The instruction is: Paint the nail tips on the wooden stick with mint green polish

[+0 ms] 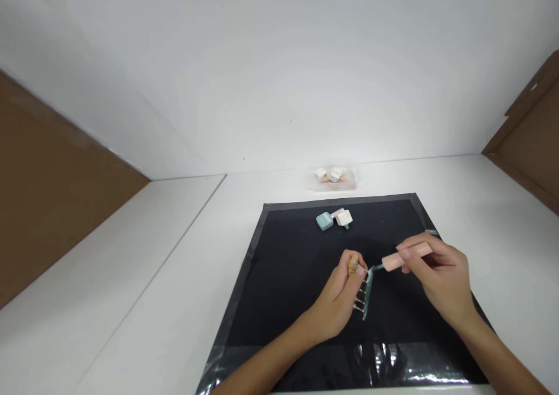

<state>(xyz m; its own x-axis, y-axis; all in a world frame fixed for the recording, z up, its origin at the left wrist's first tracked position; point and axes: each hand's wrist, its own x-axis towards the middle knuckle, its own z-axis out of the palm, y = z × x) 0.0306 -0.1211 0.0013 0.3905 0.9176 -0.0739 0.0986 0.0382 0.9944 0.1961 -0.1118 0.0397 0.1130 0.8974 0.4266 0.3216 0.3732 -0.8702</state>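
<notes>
My left hand [338, 302] is closed around a holder with a tan end [353, 264] and several thin metal prongs [358, 303]. A long, narrow green piece [368, 295] sits along the prong tips; its exact kind is unclear. Between the thumb and fingers of my right hand [441, 272] is a nail polish brush with a pale pink cap handle [406, 257]. Its green-coated bristles [377, 267] reach the upper end of the green piece, apparently touching it. Beyond my hands, a teal square bottle [324, 221] lies near a white block-shaped item [344, 218].
A black mat [288, 267] with taped, shiny edges covers part of the white table [174, 302]. Behind it stands a clear tray [332, 185] holding white and pink pieces. White wall rises at the back, with brown panels on the left [52, 191] and right [533, 133].
</notes>
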